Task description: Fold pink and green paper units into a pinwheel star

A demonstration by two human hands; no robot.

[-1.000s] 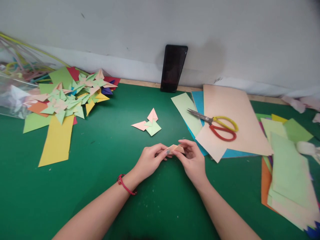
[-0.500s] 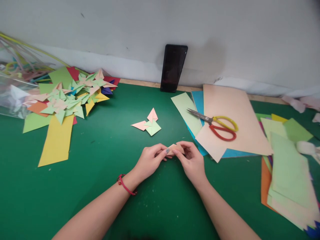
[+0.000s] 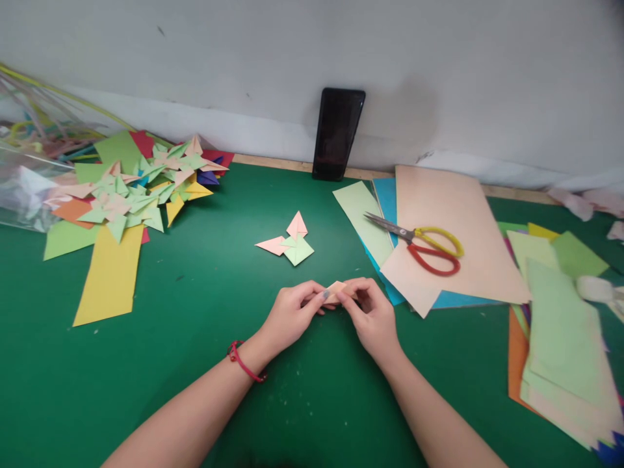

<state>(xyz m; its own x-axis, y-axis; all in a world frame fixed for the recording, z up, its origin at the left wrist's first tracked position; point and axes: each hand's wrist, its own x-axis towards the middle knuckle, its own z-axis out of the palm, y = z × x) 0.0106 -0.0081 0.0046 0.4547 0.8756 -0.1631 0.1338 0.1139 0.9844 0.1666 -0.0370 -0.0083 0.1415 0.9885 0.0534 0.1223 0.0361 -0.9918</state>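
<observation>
Between my two hands is a small folded piece of peach paper (image 3: 335, 291), held just above the green tabletop. My left hand (image 3: 295, 314) pinches its left end, thumb on top and fingers beneath. With thumb and curled fingers, my right hand (image 3: 372, 313) grips the right end and hides part of it. Beyond my hands lies a folded paper piece (image 3: 298, 249), light green with two pink points, one aimed left and one away from me.
Scissors (image 3: 414, 240) rest on peach and blue sheets at right. More paper strips (image 3: 565, 338) lie farther right. A black phone (image 3: 338, 133) leans on the wall. Folded paper stars (image 3: 131, 192), a yellow strip (image 3: 108, 276) and a clear plastic bag (image 3: 29, 188) are at left.
My right hand has shifted slightly left, and its fingers have closed over more of the peach paper's right end. My left hand stays nearly still.
</observation>
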